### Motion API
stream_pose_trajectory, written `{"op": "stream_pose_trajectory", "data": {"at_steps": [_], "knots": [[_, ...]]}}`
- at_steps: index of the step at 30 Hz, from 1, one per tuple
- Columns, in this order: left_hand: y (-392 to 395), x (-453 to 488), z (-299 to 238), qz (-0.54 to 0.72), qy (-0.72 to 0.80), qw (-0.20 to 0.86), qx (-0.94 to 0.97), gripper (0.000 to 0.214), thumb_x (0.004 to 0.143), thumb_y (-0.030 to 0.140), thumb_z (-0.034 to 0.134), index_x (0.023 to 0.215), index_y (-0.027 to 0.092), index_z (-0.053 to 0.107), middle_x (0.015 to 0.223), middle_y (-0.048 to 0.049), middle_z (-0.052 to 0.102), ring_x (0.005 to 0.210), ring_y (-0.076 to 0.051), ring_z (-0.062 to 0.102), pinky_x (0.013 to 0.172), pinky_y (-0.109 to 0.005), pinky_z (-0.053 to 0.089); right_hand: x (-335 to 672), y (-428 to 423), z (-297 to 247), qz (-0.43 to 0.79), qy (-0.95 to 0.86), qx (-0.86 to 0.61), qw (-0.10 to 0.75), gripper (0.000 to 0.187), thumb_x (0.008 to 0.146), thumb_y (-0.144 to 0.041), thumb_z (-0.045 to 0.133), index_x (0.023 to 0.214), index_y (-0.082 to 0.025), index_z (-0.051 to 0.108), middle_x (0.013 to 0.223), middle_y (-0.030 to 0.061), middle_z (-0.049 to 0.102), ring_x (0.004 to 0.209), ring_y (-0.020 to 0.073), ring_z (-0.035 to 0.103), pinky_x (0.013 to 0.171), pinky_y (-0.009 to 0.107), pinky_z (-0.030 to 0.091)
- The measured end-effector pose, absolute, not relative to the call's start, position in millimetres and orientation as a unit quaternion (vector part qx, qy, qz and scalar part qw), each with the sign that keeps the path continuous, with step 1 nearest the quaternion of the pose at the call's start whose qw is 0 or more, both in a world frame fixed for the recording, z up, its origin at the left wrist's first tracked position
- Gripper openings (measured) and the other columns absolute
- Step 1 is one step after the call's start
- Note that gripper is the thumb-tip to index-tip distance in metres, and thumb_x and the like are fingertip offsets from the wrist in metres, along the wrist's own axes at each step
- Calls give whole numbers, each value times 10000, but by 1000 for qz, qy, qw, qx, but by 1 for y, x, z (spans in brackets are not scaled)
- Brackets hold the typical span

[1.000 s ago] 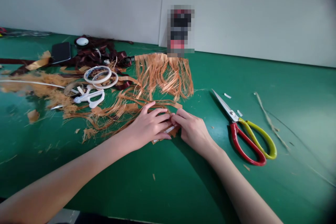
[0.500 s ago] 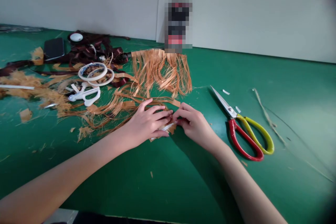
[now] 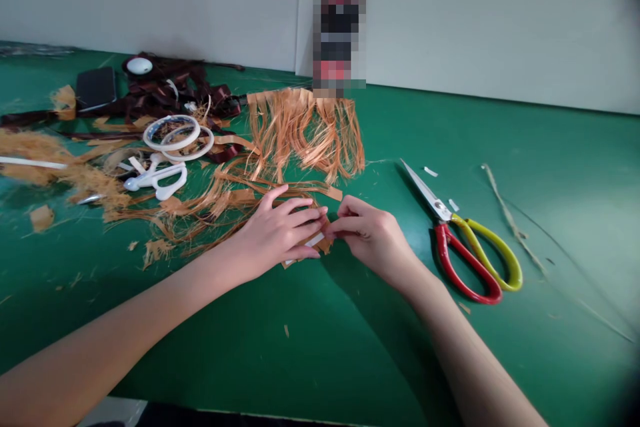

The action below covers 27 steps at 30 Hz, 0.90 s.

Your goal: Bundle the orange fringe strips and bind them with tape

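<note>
My left hand [image 3: 277, 230] lies with its fingers pressed down on a small orange fringed strip [image 3: 324, 246] on the green table [image 3: 320, 347]. My right hand [image 3: 370, 237] pinches a thin white strip [image 3: 314, 241] at that piece's edge, fingertips meeting those of the left hand. Behind them lies a tangle of orange fringe strands [image 3: 305, 130] spreading left across the table.
Red and yellow handled scissors [image 3: 465, 240] lie to the right. At the back left sit white tape rings [image 3: 177, 137], white scissors [image 3: 157, 177], dark red ribbons [image 3: 175, 93], a black phone [image 3: 95, 88] and a blurred bottle [image 3: 339, 40]. A dry stalk [image 3: 507, 217] lies far right.
Both hands have stayed on the small piece. The right fingers have drawn the white strip slightly out. The view has shifted a little, so everything sits somewhat higher and further left.
</note>
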State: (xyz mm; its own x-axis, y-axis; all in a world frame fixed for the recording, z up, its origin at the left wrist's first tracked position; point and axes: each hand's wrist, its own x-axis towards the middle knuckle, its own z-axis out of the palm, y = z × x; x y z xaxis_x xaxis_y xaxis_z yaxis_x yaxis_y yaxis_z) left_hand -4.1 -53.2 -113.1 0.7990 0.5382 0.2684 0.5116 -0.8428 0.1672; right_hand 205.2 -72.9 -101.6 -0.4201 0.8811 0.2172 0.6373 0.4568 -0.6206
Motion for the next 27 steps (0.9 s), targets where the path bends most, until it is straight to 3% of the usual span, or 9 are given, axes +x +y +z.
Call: {"op": "stream_pose_trajectory", "data": {"at_steps": [12,19,27], "knots": [[-53,-4,-112,147,272,42,950,326,919,446,485,1113,220,617,1281,-30,602,1229,-261,487,1085,-536,161,194,-76,-98,84,-868,-463,158,240,698,26,424,742,-159,570,768,6,527,583,96,406,489,223,248],[-53,-4,-112,146,277,47,948,396,913,490,457,1176,221,580,1329,-23,564,1241,-228,473,1111,-501,116,196,-79,-103,59,-852,-466,231,252,802,-20,437,745,-180,623,746,-7,565,596,91,469,515,215,289],[-54,-5,-109,140,277,47,949,372,906,477,488,1115,198,615,1283,-50,599,1245,-239,473,1119,-502,111,193,-78,-102,25,-883,-426,195,265,780,3,404,779,-168,606,749,14,585,646,122,502,545,241,312]]}}
